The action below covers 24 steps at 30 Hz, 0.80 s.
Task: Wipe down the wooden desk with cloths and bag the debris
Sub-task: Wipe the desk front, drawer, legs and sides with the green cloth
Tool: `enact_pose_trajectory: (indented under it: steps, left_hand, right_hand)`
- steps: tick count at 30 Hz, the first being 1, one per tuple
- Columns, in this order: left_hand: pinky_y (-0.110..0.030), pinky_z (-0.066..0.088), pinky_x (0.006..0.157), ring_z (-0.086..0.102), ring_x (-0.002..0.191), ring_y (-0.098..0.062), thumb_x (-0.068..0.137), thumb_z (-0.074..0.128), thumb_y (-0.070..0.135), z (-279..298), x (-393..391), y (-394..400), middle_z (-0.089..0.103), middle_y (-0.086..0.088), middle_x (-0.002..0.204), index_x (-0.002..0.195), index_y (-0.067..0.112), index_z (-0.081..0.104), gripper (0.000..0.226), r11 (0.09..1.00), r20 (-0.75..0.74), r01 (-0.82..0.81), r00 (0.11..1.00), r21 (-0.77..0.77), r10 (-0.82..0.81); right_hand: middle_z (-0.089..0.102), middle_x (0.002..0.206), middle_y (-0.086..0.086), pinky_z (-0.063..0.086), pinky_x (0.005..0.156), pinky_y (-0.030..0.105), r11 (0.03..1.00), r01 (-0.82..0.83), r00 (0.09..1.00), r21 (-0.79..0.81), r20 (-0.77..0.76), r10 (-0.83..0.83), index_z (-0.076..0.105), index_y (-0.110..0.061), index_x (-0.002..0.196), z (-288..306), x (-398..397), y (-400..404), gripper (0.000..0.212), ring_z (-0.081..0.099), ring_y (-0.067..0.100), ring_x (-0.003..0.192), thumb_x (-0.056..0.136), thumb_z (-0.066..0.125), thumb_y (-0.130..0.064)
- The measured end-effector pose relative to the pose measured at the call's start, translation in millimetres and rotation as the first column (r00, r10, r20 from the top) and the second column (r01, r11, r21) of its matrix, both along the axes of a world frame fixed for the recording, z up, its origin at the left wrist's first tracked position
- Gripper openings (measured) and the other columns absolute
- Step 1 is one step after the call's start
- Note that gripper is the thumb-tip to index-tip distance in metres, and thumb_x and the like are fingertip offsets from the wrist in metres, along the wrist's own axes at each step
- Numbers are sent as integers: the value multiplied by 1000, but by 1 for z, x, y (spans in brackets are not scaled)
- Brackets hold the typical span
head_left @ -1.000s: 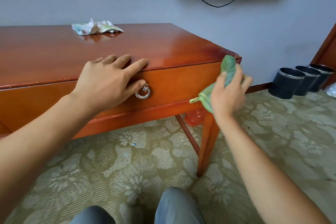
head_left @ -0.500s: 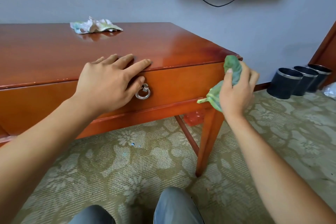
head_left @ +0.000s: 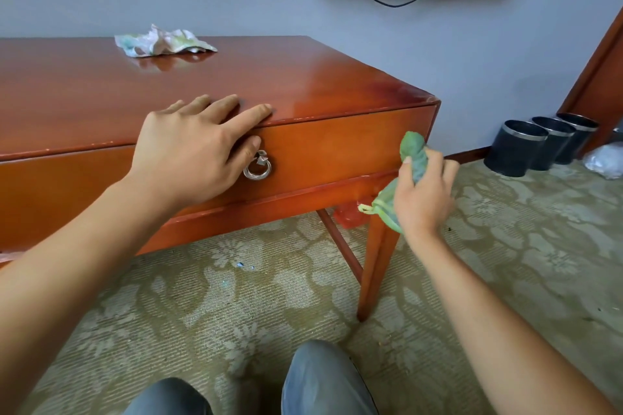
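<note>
The glossy wooden desk (head_left: pixel 303 84) fills the left and middle of the view. My left hand (head_left: pixel 192 152) rests flat on its front edge, fingers straight, thumb beside the metal ring pull (head_left: pixel 257 169) of the drawer. My right hand (head_left: pixel 423 194) grips a bunched green cloth (head_left: pixel 413 150) and holds it against the drawer front's right end, just above the front right leg (head_left: pixel 374 266). A crumpled pale cloth (head_left: pixel 161 42) lies on the desktop at the back.
Three black cylindrical bins (head_left: pixel 515 148) stand by the wall at the right, a white bag (head_left: pixel 605 163) beside them. Something red (head_left: pixel 349 216) sits under the desk behind the leg. Small specks (head_left: pixel 240 264) dot the patterned carpet. My knees (head_left: pixel 323 381) are at the bottom.
My right hand with the green cloth has slid down from the desk's top right corner to the lower part of the front. My left hand has stayed put.
</note>
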State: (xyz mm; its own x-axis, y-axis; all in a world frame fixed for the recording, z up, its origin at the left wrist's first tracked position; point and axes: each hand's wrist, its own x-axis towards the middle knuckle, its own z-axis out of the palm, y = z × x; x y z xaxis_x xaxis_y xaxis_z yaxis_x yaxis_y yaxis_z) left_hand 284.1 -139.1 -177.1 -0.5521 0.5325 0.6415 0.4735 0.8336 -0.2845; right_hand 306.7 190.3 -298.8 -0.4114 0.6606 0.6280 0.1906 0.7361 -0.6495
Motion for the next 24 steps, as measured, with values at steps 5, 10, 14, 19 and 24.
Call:
enact_pose_trajectory:
  steps: [5, 10, 14, 19, 24]
  left_hand:
    - [-52, 55, 87, 63, 122, -36, 107, 32, 53, 0, 0, -1, 62, -7, 142, 152, 37, 47, 50, 1000, -5, -7, 1000, -9, 7]
    - [-53, 56, 88, 63, 123, -36, 107, 33, 53, 1, 2, -3, 63, -7, 142, 151, 36, 48, 50, 1000, -6, 17, 1000, 5, -17]
    - [-53, 54, 91, 62, 126, -36, 107, 30, 55, 0, 0, -3, 61, -7, 144, 152, 38, 47, 50, 1000, -6, 6, 1000, -6, -6]
    - [-52, 55, 89, 62, 126, -37, 108, 31, 55, -1, -1, -3, 62, -8, 143, 152, 38, 46, 50, 1000, -17, 3, 1000, -22, -4]
    - [-52, 56, 89, 62, 126, -36, 107, 31, 54, 2, -1, -5, 61, -8, 144, 152, 37, 46, 50, 999, 10, 2, 1000, -43, -2]
  right_hand:
    - [57, 122, 9, 56, 64, 38, 920, -277, 955, 276, -26, 295, 66, -26, 121, -23, 21, -95, 34, 67, 32, 98, 89, 64, -38]
    - [64, 118, 8, 56, 58, 35, 728, -377, 913, 573, 96, 397, 73, -26, 121, -19, 18, -70, 39, 70, 30, 94, 83, 70, -35]
    - [54, 126, 5, 54, 63, 40, 956, -158, 987, 248, 38, 153, 64, -26, 124, -17, 10, 7, 35, 65, 33, 92, 90, 63, -36]
    - [52, 125, 5, 56, 69, 40, 977, -164, 986, 132, 1, 166, 66, -22, 119, -13, 13, -32, 33, 64, 30, 93, 89, 67, -35]
    - [58, 128, 0, 49, 69, 30, 862, -297, 938, 411, -44, 343, 68, -31, 127, 19, 20, -48, 34, 64, 20, 97, 94, 69, -39]
